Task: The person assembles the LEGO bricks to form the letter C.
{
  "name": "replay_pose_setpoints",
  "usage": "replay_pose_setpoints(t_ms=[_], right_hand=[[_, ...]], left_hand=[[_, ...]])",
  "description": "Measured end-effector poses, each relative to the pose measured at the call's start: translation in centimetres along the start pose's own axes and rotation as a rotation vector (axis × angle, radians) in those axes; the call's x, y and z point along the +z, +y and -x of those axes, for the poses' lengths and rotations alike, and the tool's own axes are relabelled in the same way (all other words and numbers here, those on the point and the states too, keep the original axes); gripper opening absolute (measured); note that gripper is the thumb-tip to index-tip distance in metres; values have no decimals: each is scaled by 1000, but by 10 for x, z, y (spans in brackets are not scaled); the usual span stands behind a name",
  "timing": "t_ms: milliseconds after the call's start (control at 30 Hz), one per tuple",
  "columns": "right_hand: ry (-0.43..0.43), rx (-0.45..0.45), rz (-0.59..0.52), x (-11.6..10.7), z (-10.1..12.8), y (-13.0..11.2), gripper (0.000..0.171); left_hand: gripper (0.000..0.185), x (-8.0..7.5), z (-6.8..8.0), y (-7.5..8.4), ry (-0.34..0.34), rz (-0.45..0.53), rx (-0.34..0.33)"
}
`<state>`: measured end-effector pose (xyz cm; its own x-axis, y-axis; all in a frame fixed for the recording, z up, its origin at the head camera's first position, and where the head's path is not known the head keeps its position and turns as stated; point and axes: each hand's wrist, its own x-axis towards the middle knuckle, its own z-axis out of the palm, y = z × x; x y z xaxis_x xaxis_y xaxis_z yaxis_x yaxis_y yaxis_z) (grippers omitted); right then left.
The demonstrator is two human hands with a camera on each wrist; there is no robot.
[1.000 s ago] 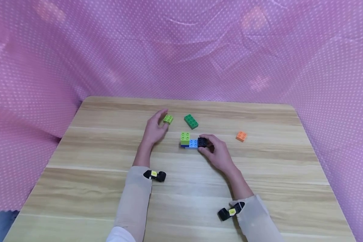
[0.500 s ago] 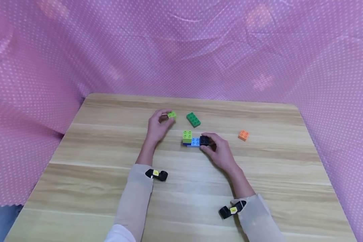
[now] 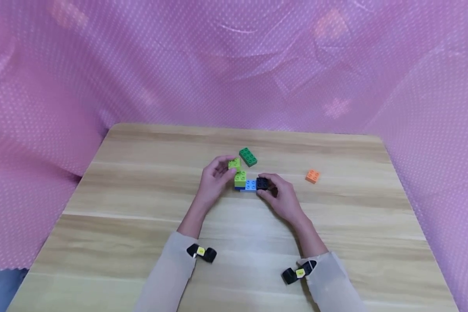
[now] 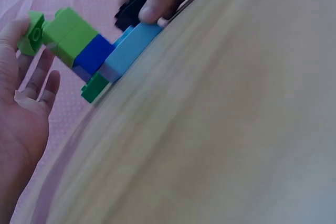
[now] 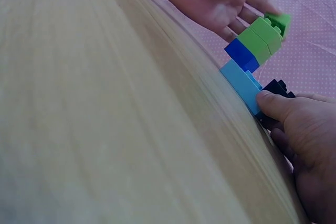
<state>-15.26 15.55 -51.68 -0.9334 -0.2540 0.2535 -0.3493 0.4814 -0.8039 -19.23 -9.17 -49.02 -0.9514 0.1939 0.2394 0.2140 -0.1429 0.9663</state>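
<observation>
Left hand (image 3: pixel 217 180) pinching lime brick (image 3: pixel 234 164), right hand (image 3: pixel 281 197) gripping black brick (image 3: pixel 262 183)

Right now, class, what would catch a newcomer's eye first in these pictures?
Mid-table, the left hand pinches a small lime brick just above the lime end of a short brick row, whose black end the right hand grips. A dark green brick lies behind, an orange brick off right.

surface: light wooden table (image 3: pixel 113 242), grain running left to right | centre: joined brick assembly (image 3: pixel 250 183) of lime, light blue, dark blue and black bricks resting on it | just behind: dark green brick (image 3: pixel 248 157) lying flat | right, well apart: small orange brick (image 3: pixel 312 176)
</observation>
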Motion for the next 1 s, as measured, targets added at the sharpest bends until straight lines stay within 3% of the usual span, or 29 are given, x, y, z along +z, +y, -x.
replay_pose_setpoints(t_ms=[100,233,667,867,1000], right_hand=[[2,0,-1,2,4,0,48],[18,-15,9,2,5,0,47],[20,-12,14,2,1,1,48],[14,-12,16,3,1,0,48],[17,-1,4,4,1,-1,48]], left_hand=[[38,4,15,0,-11,46,-2],[39,8,22,-3,-34,54,5],[45,21,23,-1,-65,60,33],[40,26,24,-3,-36,76,38],[36,30,23,-3,-24,76,79]])
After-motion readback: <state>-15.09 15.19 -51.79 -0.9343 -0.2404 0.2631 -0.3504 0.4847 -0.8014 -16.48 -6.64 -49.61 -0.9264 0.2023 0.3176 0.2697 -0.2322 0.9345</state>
